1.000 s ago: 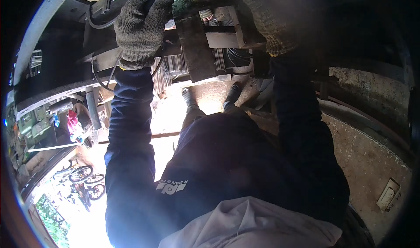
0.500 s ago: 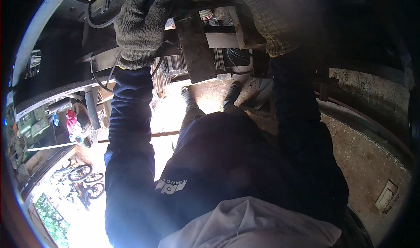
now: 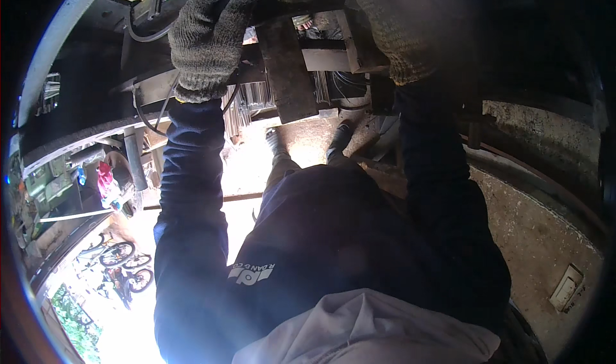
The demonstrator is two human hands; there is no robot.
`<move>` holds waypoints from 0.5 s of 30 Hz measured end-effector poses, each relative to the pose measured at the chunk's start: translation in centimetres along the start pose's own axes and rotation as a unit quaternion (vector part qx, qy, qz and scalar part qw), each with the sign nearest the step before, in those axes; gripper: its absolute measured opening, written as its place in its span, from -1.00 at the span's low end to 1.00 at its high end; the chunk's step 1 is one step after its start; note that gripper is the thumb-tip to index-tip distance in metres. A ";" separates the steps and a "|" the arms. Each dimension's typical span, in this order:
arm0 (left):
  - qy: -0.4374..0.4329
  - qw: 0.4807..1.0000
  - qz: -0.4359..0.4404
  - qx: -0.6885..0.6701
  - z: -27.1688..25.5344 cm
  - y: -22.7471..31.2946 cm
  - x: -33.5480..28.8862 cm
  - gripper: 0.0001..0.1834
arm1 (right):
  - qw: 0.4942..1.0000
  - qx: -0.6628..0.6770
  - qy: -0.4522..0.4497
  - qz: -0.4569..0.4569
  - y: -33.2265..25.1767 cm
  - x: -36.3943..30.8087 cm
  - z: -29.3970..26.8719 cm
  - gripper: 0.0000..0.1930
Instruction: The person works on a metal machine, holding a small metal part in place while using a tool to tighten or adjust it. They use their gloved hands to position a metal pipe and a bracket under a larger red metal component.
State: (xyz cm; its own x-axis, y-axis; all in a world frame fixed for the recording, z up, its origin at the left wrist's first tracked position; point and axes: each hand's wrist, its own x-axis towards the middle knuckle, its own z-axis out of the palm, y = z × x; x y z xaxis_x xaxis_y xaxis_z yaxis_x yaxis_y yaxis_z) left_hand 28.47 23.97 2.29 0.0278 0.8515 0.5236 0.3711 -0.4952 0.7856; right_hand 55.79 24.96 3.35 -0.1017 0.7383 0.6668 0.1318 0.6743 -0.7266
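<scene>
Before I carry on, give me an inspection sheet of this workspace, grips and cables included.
Surface: dark flat board between the two hands; much around it is lost in shadow.
Things in hand: cut off by the picture's upper edge; cannot tell what either grip holds.
Clutter: pink-and-white bundle at left.
Grips: left gloved hand and right gloved hand, both reaching the upper edge; fingertips not visible.
Cables: curved grey cable left of the left glove.
Surroundings: bicycles at lower left; brown wall at right.
</scene>
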 end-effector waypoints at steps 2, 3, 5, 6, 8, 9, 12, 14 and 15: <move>0.011 0.998 0.049 0.033 0.5 1.0 0.6 -0.70 | 0.997 0.059 0.007 0.051 -0.1 -0.5 0.0 -0.66; 0.008 0.998 0.048 0.027 0.3 0.8 0.5 -0.69 | 0.998 0.057 0.012 0.039 0.1 -0.5 0.3 -0.66; 0.001 0.999 0.045 0.017 -0.1 0.0 0.2 -0.68 | 0.998 0.052 0.023 0.015 0.6 -0.5 0.7 -0.66; -0.001 0.999 0.050 0.014 -0.2 -0.2 0.2 -0.69 | 0.998 0.057 0.020 0.031 0.7 -0.6 0.8 -0.66; -0.008 0.998 0.063 -0.005 0.2 -0.5 0.5 -0.69 | 0.997 0.053 0.017 0.061 0.3 -0.7 0.2 -0.66; -0.005 0.999 0.044 -0.008 0.1 -0.6 0.5 -0.69 | 0.999 0.016 0.017 0.031 0.0 -0.5 0.1 -0.67; 0.000 1.000 0.010 -0.023 0.2 -0.6 0.3 -0.70 | 0.999 -0.029 0.008 0.016 -1.1 -0.1 -0.1 -0.67; 0.000 0.999 0.014 -0.041 0.3 0.0 0.1 -0.71 | 0.994 0.031 -0.009 0.105 -1.7 -0.5 -0.2 -0.67; 0.001 0.999 0.026 -0.024 0.1 -0.2 0.0 -0.71 | 0.997 0.020 0.005 0.068 -1.4 -0.5 0.2 -0.67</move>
State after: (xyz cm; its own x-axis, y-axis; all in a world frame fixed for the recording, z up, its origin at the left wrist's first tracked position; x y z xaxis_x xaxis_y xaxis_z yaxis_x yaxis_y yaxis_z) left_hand 28.50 24.07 2.10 0.0442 0.8237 0.5653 0.3242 -0.5470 0.7718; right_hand 55.47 23.66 3.95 -0.0759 0.8232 0.5627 0.1042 0.5678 -0.8166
